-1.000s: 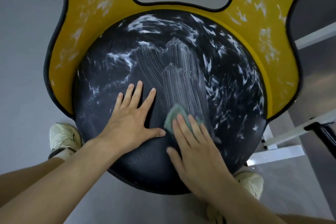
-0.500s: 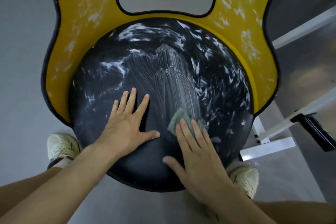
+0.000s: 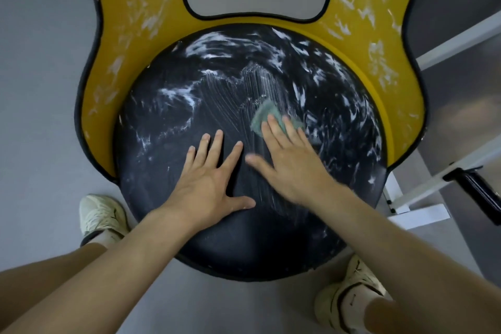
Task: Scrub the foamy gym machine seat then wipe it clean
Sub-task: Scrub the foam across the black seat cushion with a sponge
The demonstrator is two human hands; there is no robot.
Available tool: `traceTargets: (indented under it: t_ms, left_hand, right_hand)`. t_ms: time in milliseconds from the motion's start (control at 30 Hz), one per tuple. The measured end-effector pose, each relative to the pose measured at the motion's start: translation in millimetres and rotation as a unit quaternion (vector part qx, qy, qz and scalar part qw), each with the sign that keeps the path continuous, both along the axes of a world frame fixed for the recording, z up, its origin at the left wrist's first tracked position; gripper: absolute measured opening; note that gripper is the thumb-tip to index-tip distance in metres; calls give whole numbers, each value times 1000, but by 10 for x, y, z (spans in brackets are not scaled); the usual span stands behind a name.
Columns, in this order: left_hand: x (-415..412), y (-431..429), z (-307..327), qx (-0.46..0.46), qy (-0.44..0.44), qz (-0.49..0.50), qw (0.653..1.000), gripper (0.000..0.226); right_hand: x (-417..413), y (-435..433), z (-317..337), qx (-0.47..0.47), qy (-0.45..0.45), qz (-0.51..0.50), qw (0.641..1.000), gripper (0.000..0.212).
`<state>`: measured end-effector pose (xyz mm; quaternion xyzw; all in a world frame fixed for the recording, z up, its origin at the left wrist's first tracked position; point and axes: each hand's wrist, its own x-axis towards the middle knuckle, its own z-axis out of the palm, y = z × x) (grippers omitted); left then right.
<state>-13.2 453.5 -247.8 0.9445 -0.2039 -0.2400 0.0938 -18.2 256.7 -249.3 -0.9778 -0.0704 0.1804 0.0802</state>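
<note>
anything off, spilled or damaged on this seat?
Nothing looks damaged or askew. The white foam smeared over the black seat and the yellow panel behind it fits a scrub in progress. The left hand rests flat on the seat; the right hand presses a green scrub pad near the middle.

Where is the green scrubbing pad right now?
Head view: the green scrubbing pad lies right of centre on the black seat cushion, under the fingers of the right hand, near the left hand.
</note>
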Motion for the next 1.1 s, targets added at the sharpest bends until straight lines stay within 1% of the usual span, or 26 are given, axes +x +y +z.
traceTargets:
  t_ms: [67,133,200,233,333,500,567,600,667,733,833,900,1000,1033,1100]
  left_hand:
    - [36,-92,0,1,-2,0,1000,117]
    - [57,-164,-15,3,-4,-1,1000,118]
    - [61,-209,-37,8,-2,-3,1000,118]
    - [61,-226,-47,8,-4,-2,1000,118]
    - [45,-226,-64,-5,-15,6,1000,117]
    - [9,-192,-41,-14,-18,1,1000,116]
    - [27,-208,-25,-9,-11,0,1000,116]
    - [42,-219,-17,-5,-6,-5,1000,117]
    - [86,-243,-2,6,1,-15,1000,119]
    - [138,-278,8,11,7,-20,1000,121]
    - [162,-366,28,19,14,-24,999,122]
    - [152,-410,44,24,12,-25,999,122]
    - [124,-425,70,25,13,-28,999,118]
    - [110,-422,74,23,15,-29,999,116]
    - [84,-425,64,16,15,-26,999,114]
  right_hand:
    - [-515,-42,-9,-8,-25,28,999,88]
    - [-1028,-93,-19,-16,-25,52,998,87]
    - [-1265,-155,-34,-19,-13,63,998,85]
    - [-1246,-177,-44,-22,-11,64,998,84]
    - [-750,-196,-5,-10,-12,54,998,84]
    - [599,-227,-24,-15,-4,-23,1000,86]
    - [866,-206,-14,0,1,-43,999,86]
    - [864,-199,-2,7,-1,-49,999,86]
    - [608,-195,22,6,-10,-44,999,87]
    - [107,-203,38,-6,-12,-25,1000,87]
    - [-721,-215,25,-3,2,-17,1000,89]
    - [-1033,-211,30,8,16,-25,1000,87]
    - [-1023,-242,37,16,20,-18,999,88]
    - [-920,-260,32,12,20,-16,1000,90]
    - [-615,-310,12,2,-10,-22,1000,93]
